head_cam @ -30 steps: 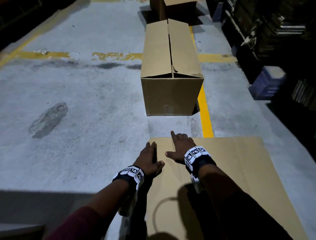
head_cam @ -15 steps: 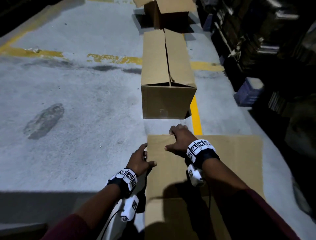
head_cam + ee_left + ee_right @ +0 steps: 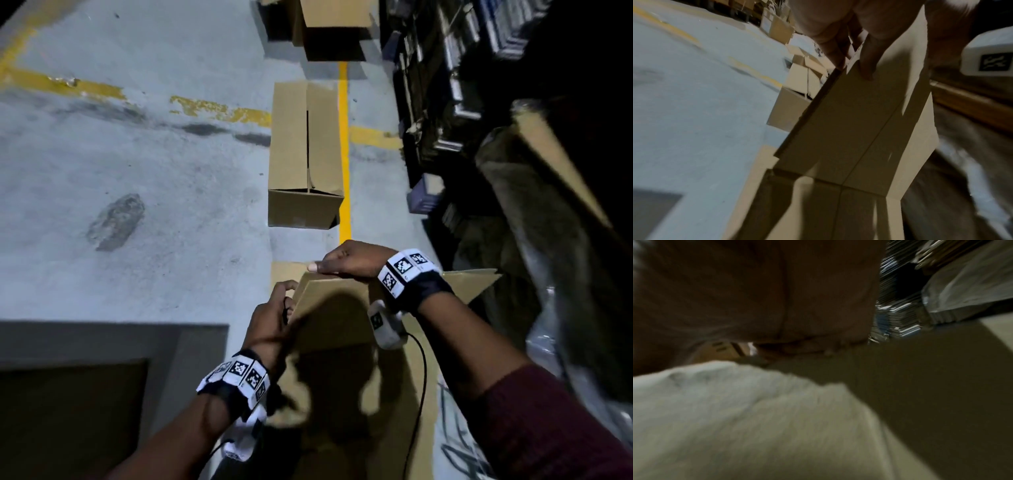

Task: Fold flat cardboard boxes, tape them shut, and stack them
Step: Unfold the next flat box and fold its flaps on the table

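Nearest, both forearms wear bands of black-and-white square code markers with a white camera unit slung under each wrist; no brand name or readable writing shows on them or on any cardboard. The flat cardboard box [image 3: 342, 329] lies on the grey concrete floor [image 3: 154, 205] directly in front of the person, its near part in shadow and its far top layer lifted off the layer beneath. The left hand [image 3: 270, 318] grips the left edge of that raised layer: in the left wrist view its fingers [image 3: 869, 65] curl over the edge, the tips pressed on the upper face. The right hand [image 3: 352, 260] clamps the far edge of the same layer, thumb lying along the top and fingers curled over the rim; the right wrist view is too blurred to add anything. Just beyond the hands, a folded box [image 3: 305, 161] stands on the floor with its top flaps closed, a dark seam running down the middle, touching a yellow floor line [image 3: 344, 137]. Farther back, another box [image 3: 332, 31] sits at the top edge. Dark shelving [image 3: 445, 85] with stacked goods runs along the right.
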